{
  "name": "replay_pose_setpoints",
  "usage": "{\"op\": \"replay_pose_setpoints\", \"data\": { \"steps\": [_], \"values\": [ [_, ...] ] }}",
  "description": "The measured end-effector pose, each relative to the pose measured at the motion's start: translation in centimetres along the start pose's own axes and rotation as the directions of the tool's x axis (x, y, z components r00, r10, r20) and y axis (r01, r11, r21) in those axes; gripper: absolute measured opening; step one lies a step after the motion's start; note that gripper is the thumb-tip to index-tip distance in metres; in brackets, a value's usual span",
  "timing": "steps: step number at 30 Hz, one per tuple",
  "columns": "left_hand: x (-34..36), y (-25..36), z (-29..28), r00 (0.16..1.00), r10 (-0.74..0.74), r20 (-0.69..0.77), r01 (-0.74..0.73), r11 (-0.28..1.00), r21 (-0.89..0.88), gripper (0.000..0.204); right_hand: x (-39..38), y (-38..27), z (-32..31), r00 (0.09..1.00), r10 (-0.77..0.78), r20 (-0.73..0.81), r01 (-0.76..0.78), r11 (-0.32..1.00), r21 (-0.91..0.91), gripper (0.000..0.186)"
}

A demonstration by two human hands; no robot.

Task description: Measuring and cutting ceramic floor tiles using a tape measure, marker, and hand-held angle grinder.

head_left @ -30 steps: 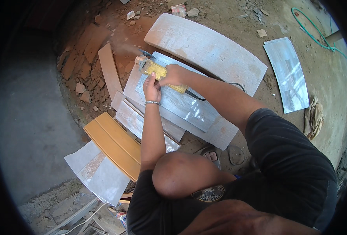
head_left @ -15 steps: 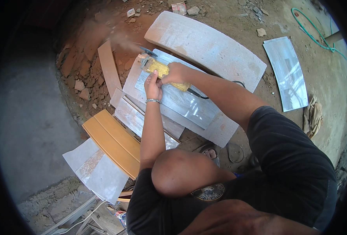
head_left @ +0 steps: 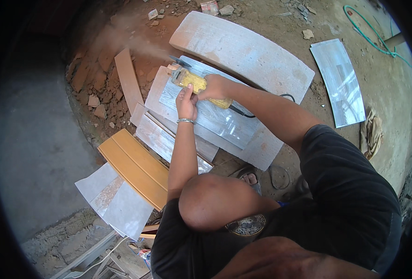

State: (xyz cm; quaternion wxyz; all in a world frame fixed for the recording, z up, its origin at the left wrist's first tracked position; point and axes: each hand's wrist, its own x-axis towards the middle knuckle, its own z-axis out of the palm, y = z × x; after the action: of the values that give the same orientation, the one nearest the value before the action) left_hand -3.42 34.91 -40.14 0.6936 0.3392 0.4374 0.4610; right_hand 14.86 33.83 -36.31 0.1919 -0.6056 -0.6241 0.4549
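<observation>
A yellow angle grinder (head_left: 193, 83) is held in both my hands over a grey wood-patterned tile (head_left: 215, 118). My right hand (head_left: 214, 87) wraps round the grinder's body. With its thumb up along the side, my left hand (head_left: 186, 103) grips the tool from the near side, nearer its head. The dark cutting disc (head_left: 180, 61) stands at the tile's far left edge, and dust streams off it to the left. Whether the disc touches the tile I cannot tell. Beneath the tile lies a pale slab (head_left: 264, 151). A black cord (head_left: 241, 111) runs from the grinder's rear under my right forearm.
Another thick pale slab (head_left: 243, 51) lies just beyond. Cut tile strips (head_left: 162, 135), an orange-yellow panel (head_left: 134, 165) and grey tile pieces (head_left: 122, 204) sit at left. More tiles (head_left: 338, 83), a cloth (head_left: 371, 135) and a green hose (head_left: 375, 35) are at right. Reddish rubble (head_left: 97, 93) covers the far left.
Both hands and the grinder have shifted slightly right and toward me, drawing the disc along the tile's far edge. The dust plume continues.
</observation>
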Motion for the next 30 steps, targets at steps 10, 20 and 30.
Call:
{"op": "replay_pose_setpoints", "data": {
  "steps": [10, 20, 30],
  "values": [
    [-1.6, -1.4, 0.9, 0.999, -0.022, 0.024, 0.022, 1.000, 0.006, 0.023, -2.5, 0.7, -0.6, 0.999, 0.024, 0.029, -0.024, 1.000, 0.012, 0.081],
    [-3.3, -2.3, 2.0, 0.997, -0.074, 0.026, 0.073, 0.997, 0.031, 0.023, -5.0, 1.6, -0.7, 1.000, 0.026, -0.001, -0.026, 1.000, -0.004, 0.073],
    [-4.9, -3.3, 2.9, 0.994, -0.075, 0.083, 0.072, 0.997, 0.034, 0.024, -6.9, 3.0, -0.9, 1.000, 0.020, 0.012, -0.019, 0.999, -0.031, 0.076]
  ]
}}
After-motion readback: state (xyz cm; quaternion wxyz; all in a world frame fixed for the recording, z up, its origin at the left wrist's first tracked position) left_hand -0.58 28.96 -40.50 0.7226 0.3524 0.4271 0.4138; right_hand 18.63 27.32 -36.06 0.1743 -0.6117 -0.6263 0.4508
